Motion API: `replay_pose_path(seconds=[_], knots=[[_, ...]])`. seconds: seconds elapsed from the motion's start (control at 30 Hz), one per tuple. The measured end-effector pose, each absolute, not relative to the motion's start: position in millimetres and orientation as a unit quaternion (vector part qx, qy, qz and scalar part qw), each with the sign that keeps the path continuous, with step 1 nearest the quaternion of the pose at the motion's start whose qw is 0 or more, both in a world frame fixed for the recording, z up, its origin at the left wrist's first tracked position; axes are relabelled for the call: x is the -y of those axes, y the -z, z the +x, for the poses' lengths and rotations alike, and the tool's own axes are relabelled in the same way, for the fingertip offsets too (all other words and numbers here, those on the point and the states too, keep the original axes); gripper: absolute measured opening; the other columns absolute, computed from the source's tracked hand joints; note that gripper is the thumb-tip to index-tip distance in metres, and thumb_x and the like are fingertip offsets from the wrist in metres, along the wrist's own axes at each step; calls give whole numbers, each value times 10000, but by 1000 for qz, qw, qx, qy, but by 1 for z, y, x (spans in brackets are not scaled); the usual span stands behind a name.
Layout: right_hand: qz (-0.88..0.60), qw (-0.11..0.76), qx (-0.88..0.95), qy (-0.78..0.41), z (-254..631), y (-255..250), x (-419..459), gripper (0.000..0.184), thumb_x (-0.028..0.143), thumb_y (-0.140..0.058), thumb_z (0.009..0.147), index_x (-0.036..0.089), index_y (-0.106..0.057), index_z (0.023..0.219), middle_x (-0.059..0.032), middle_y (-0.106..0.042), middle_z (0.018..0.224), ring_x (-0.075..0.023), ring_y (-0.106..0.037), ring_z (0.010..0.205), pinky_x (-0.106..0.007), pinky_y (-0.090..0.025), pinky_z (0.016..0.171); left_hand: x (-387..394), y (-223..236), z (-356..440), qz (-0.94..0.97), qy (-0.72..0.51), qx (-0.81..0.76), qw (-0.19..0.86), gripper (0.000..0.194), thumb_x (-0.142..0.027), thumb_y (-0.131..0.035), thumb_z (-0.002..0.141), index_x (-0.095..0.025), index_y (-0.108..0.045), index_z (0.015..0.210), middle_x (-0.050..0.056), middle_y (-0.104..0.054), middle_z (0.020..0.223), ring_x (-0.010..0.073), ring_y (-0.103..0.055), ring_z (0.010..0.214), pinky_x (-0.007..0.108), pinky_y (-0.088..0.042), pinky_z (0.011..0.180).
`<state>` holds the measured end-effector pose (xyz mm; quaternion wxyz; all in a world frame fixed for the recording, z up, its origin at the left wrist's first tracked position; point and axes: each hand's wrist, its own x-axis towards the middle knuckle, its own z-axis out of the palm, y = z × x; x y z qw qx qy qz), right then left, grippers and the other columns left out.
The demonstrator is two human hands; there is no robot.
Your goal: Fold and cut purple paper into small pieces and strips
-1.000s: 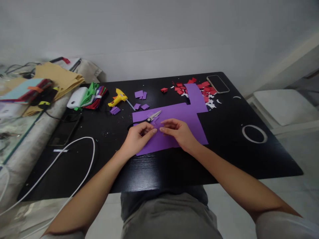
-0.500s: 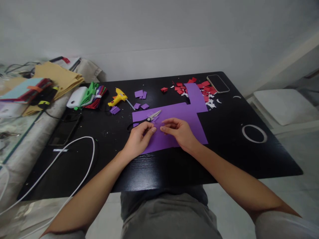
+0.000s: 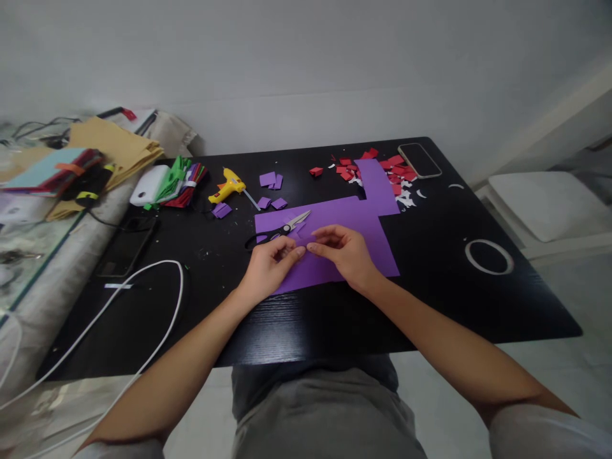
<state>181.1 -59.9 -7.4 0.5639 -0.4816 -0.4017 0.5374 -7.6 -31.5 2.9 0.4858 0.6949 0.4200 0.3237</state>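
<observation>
My left hand [image 3: 268, 266] and my right hand [image 3: 343, 252] meet fingertip to fingertip over a large purple paper sheet [image 3: 356, 220] on the black table [image 3: 335, 319]. Both pinch a small purple paper piece [image 3: 306, 243] between them. Black-handled scissors [image 3: 280, 232] lie on the sheet just beyond my left hand. Several small folded purple squares [image 3: 270, 181] lie farther back.
A yellow glue gun [image 3: 228, 185] lies at the back left beside a stack of coloured paper [image 3: 184, 182] and a white device [image 3: 148, 185]. Red paper scraps [image 3: 394, 171] and a phone [image 3: 419, 160] sit back right. A white cable [image 3: 143, 287] curves at left; a white ring [image 3: 489, 256] at right.
My fingertips have drawn a little closer together on the small piece. Nothing else on the table has moved.
</observation>
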Motion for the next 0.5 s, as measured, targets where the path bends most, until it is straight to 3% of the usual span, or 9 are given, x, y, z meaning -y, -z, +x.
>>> replay_pose_path(seconds=[0.33,0.5], knots=[[-491,568,426,-505,182,8,60,322,325,-956,630,253,-787,895,-2,-752,781,-197,-709,792,-391,-587,827,33,-2,-9,694,-336,-413,484,260,-433,-684,911,-186,-685,830,17,-705,722,161,-641,648,283,-498,640],[-471,545,437,-539,184,5,60,267,327,-926,681,263,-821,918,-12,-791,904,-191,-722,872,-389,-580,907,30,0,-11,702,-331,-413,476,257,-425,-676,927,-180,-705,853,20,-712,748,159,-641,672,278,-496,656]])
